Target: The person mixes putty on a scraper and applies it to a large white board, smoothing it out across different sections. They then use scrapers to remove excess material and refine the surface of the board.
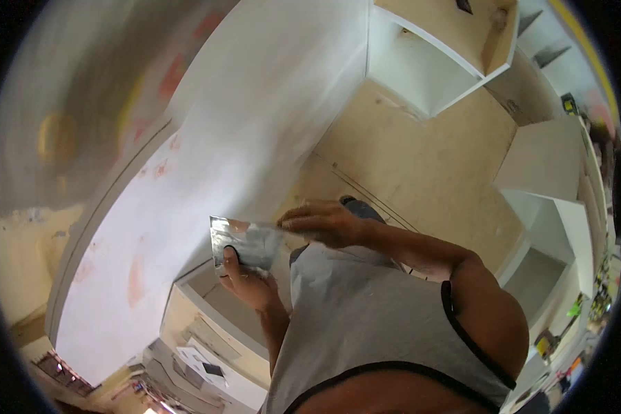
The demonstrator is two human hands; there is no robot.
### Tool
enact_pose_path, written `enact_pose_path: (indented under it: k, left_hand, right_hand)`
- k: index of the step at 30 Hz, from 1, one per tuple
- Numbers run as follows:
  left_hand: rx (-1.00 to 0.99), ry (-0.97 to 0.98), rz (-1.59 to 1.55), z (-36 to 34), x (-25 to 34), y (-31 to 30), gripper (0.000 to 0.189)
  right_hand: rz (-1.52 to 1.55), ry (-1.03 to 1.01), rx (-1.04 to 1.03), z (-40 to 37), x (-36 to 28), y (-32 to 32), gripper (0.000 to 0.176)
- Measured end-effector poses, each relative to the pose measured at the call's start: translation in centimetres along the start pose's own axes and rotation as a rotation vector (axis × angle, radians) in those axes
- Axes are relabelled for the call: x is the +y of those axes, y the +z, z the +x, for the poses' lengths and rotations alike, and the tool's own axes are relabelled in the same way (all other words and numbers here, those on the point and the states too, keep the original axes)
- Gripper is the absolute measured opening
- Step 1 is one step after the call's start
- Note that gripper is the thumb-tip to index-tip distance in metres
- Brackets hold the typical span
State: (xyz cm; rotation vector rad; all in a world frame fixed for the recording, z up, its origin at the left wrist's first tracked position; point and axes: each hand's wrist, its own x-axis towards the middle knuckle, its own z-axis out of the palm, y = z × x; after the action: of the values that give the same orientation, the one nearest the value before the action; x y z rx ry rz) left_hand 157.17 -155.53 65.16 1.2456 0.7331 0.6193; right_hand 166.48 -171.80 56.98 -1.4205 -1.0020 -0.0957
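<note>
My left hand (252, 284) grips a shiny, flat metal plate (221, 238) from below, its thumb pressed on the upper face. A brownish smear shows near the plate's top edge. My right hand (324, 222) is blurred by motion at the plate's right side, with its fingers drawn together. A pale blur lies between those fingers and the plate; what the right hand holds there I cannot make out. Just left of both hands stands a large white panel (207, 145) with several reddish-brown smears.
A white open cabinet (421, 76) stands at the top, and more pale cabinet boxes (541, 162) are on the right. Tan flooring (421, 155) with dark lines lies between them. At lower left is another cabinet box (207, 331) with papers on it. Tools and clutter line the right edge.
</note>
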Motion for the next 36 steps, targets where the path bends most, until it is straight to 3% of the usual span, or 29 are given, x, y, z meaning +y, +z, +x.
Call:
enact_pose_path:
  k: [1, 3, 5, 7, 8, 10, 11, 13, 14, 16, 17, 19, 20, 22, 23, 25, 26, 28, 29, 30, 33, 34, 35, 36]
  left_hand:
    - [0.031, 0.002, 0.004, 0.1, 0.1, -0.7, 0.042]
    - [0.072, 0.025, -0.052, 0.3, 0.4, -2.0, 0.040]
    - [0.173, 0.062, -0.090, 0.0, 0.3, -2.6, 0.037]
    - [0.316, 0.161, 0.206, 0.1, -0.9, -4.2, 0.038]
    - [0.298, 0.015, 0.064, -0.6, -0.4, -4.0, 0.039]
    - [0.309, 0.032, 0.098, -1.6, -0.3, -3.3, 0.048]
    - [0.285, 0.044, 0.136, -1.9, -0.3, -3.1, 0.058]
    - [0.270, 0.104, 0.080, -2.7, -1.6, -4.3, 0.052]
    - [0.180, 0.243, 0.191, -3.1, -1.5, -4.1, 0.044]
    - [-0.014, 0.475, 0.415, -3.1, -1.5, -4.8, 0.033]
    - [0.006, 0.471, 0.404, -3.3, -1.0, -5.3, 0.033]
    - [-0.144, 0.258, 0.745, -3.9, 0.9, -6.2, 0.033]
    - [-0.127, 0.256, 0.734, -3.9, 1.3, -7.1, 0.033]
    - [-0.327, 0.421, 0.900, -4.0, 1.8, -8.7, 0.037]
    - [-0.302, 0.416, 0.895, -4.2, 1.8, -9.3, 0.037]
    - [-0.354, 0.207, 1.016, -4.8, 1.6, -10.5, 0.038]
    - [-0.311, 0.182, 1.009, -5.2, 0.8, -11.2, 0.038]
    - [-0.813, 0.364, 1.030, -5.9, -1.4, -12.7, 0.037]
    - [-0.769, 0.355, 1.034, -6.4, -1.5, -13.3, 0.037]
    - [-0.704, 0.244, 0.938, -6.3, -1.5, -13.8, 0.037]
    - [-0.529, 0.077, 0.786, -6.5, 0.0, -17.4, 0.037]
    - [-0.306, -0.073, 0.461, -6.6, -0.1, -18.7, 0.036]
    - [-0.086, -0.206, 0.127, -6.5, -0.3, -19.8, 0.036]
    - [0.030, -0.184, -0.199, -6.3, -1.9, -21.1, 0.036]
  right_hand:
    - [0.025, 0.001, -0.019, -0.5, 0.1, 0.0, 0.037]
    - [-0.095, 0.250, -0.208, -1.3, 1.0, -0.7, 0.032]
    - [-0.012, 0.268, -0.213, -3.4, 2.9, -0.6, 0.035]
    - [0.349, 1.039, -0.077, -4.9, 3.0, -0.3, 0.042]
    - [0.356, 1.035, -0.113, -4.7, 2.6, 0.0, 0.042]
    - [1.080, 1.081, 0.467, -2.5, 0.2, -0.1, 0.043]
    - [1.087, 1.084, 0.426, -1.3, -0.6, -0.1, 0.043]
    - [0.904, 1.104, 0.355, 0.1, -1.7, 0.5, 0.039]
    - [0.906, 1.119, 0.307, 0.0, -1.5, 1.3, 0.039]
    - [0.709, 1.073, 0.054, -0.4, -0.6, 2.5, 0.034]
    - [0.699, 1.076, 0.031, -0.1, -0.7, 2.7, 0.034]
    - [0.536, 1.012, -0.093, 1.0, -1.6, 3.6, 0.028]
    - [0.529, 1.011, -0.113, 1.5, -2.0, 4.0, 0.028]
    - [0.585, 1.031, -0.076, 2.6, -2.9, 5.0, 0.025]
    - [0.582, 1.031, -0.102, 3.2, -3.0, 5.5, 0.025]
    - [0.420, 0.959, -0.128, 4.2, -3.0, 6.6, 0.025]
    - [0.437, 0.952, -0.047, 4.6, -3.0, 7.3, 0.025]
    - [0.358, 0.881, 0.051, 6.1, -2.9, 8.8, 0.027]
    - [0.347, 0.842, 0.151, 7.2, -3.5, 9.5, 0.030]
    - [0.336, 0.554, 0.238, 7.0, -1.7, 10.2, 0.029]
    - [0.181, 0.216, 0.209, 9.2, -4.4, 13.0, 0.024]
    - [0.191, 0.203, 0.188, 9.6, -5.3, 14.2, 0.024]
    - [0.136, 0.006, 0.099, 9.8, -6.4, 15.4, 0.022]
    - [0.081, -0.189, 0.015, 9.6, -7.5, 16.7, 0.020]
